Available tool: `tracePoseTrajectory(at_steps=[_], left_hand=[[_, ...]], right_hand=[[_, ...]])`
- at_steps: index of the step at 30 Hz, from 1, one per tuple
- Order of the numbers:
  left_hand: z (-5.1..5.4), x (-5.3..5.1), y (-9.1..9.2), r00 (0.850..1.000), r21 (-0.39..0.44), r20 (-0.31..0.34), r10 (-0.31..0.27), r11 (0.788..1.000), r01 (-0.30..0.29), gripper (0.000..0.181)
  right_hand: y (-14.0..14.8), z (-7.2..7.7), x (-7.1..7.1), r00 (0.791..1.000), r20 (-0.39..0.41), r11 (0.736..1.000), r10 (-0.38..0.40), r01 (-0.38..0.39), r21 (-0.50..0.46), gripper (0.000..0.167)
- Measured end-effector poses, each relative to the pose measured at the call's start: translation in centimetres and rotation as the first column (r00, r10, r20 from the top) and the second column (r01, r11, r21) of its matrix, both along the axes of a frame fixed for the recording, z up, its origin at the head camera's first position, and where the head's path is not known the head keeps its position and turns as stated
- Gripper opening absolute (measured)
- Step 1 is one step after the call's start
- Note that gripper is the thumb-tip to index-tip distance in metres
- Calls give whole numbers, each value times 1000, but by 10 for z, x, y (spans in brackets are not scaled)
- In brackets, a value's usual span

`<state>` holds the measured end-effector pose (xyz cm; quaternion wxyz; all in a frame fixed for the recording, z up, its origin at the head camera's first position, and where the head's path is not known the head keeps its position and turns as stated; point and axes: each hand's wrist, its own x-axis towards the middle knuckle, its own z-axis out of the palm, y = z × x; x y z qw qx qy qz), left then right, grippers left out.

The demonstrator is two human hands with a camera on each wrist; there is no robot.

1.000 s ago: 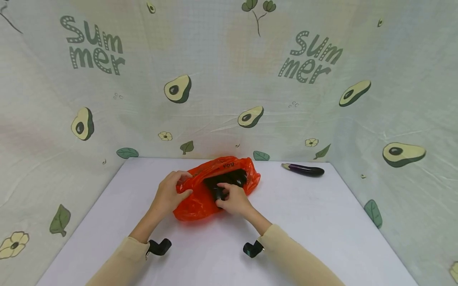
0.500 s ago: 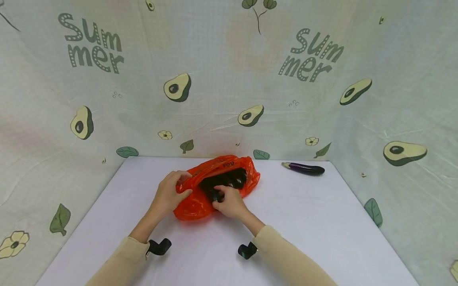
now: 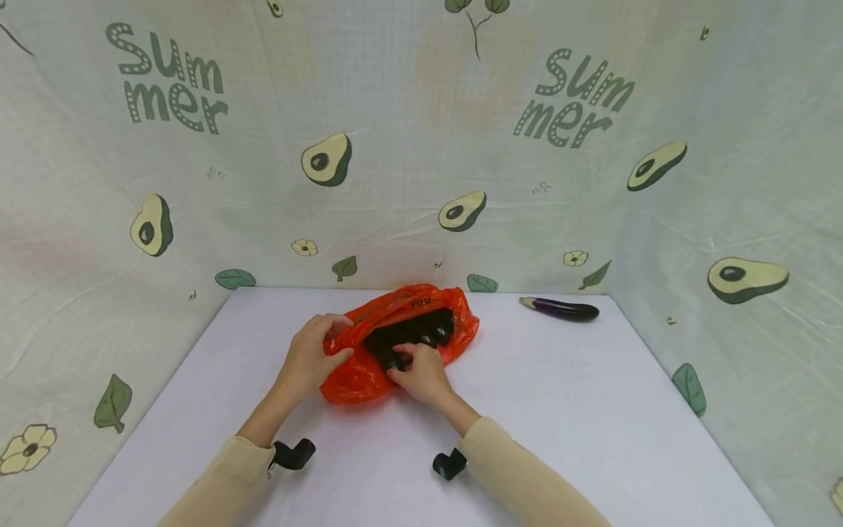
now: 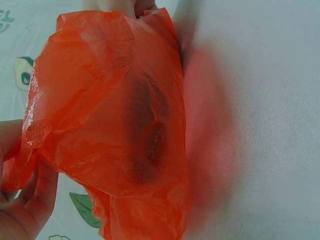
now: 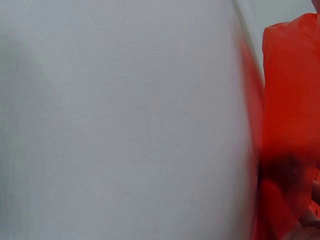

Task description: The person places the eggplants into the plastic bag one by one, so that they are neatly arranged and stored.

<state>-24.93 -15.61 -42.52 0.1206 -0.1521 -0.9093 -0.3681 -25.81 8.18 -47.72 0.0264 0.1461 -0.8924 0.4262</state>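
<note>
An orange-red plastic bag [image 3: 358, 384] lies at the back middle of the table, its mouth held apart. My left hand [image 3: 312, 353] pinches the bag's left edge; in the left wrist view the fingers [image 4: 44, 192] have the film [image 4: 95, 100] between them. Several dark, glossy eggplants [image 3: 436, 328] lie inside. At the bag's mouth my right hand [image 3: 424, 373] grips the near end of one eggplant [image 3: 387, 354] with thumb and fingers. The right wrist view catches only the bag's side [image 5: 290, 95] and some fingertips [image 5: 307, 227]. Film and hand hide most of the held eggplant.
A single purple eggplant [image 3: 563, 309] with a pale stem end lies at the back right of the white table [image 3: 579, 395]. A printed cloth [image 3: 395, 95] hangs behind and along both sides. Each wrist wears a small black camera [image 3: 294, 454].
My right hand has shifted slightly left, deeper into the bag's mouth, and the eggplant in it has moved left and inward. The left hand keeps its place on the bag.
</note>
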Motion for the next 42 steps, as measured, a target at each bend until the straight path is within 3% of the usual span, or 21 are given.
tracePoseTrajectory(at_steps=[9, 16, 21, 29, 36, 42], left_hand=[[-1, -1, -2, 1000, 0, -11, -2, 1000, 2, 50], [-1, 0, -2, 1000, 7, -14, -4, 1000, 5, 50], [-1, -1, -3, 1000, 4, -10, 1, 1000, 0, 50], [-1, -1, -6, 1000, 8, -8, 4, 1000, -4, 50], [-1, -1, -6, 1000, 2, -9, 9, 1000, -9, 50], [0, -2, -5, 1000, 0, -9, 6, 1000, -6, 50]], right_hand=[[-2, -2, -5, 997, -30, 997, -78, 78, -3, 34], [24, 13, -3, 997, -70, 999, -34, 33, -16, 34], [78, 30, -12, 994, -77, 997, -83, 84, -3, 33], [196, 51, -34, 969, -130, 962, -211, 229, 146, 40], [275, 49, -49, 950, -164, 918, -265, 301, 257, 47], [314, 46, -57, 947, -153, 895, -282, 317, 314, 52]])
